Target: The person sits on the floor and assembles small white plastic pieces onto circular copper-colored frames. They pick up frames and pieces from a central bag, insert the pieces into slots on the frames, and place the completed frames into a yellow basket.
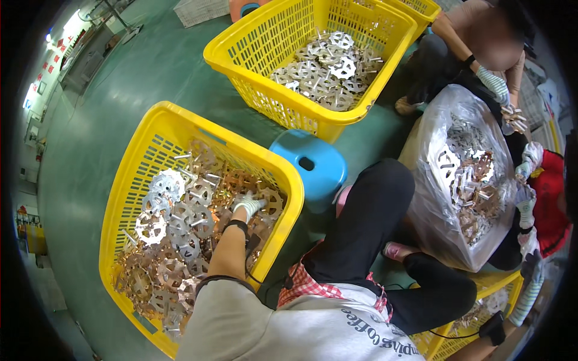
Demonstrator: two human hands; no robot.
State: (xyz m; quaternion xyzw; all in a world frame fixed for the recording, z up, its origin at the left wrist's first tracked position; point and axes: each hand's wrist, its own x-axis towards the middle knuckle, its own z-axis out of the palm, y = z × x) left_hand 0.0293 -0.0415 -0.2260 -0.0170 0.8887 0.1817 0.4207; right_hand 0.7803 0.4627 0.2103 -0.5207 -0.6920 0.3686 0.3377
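Note:
My left hand (248,205), in a striped white glove with a black band at the wrist, reaches into a yellow basket (135,144). Its fingers look stretched out over the loose metal parts, touching them. These parts are flat, toothed rings (150,228), some silver, some copper-coloured, heaped with thin pins sticking up. At the lower right edge my right hand (532,271) wears a similar glove, above a black wristband. It is near the plastic-lined bag; its fingers are too dark and warped to make out, so anything in it stays hidden.
A clear plastic-lined bag (421,180) of metal parts stands right of my knees. A blue stool (310,159) sits between my basket and another yellow basket (241,66). A co-worker's gloved hand (494,84) is over the bag; someone in red (548,204) sits at right.

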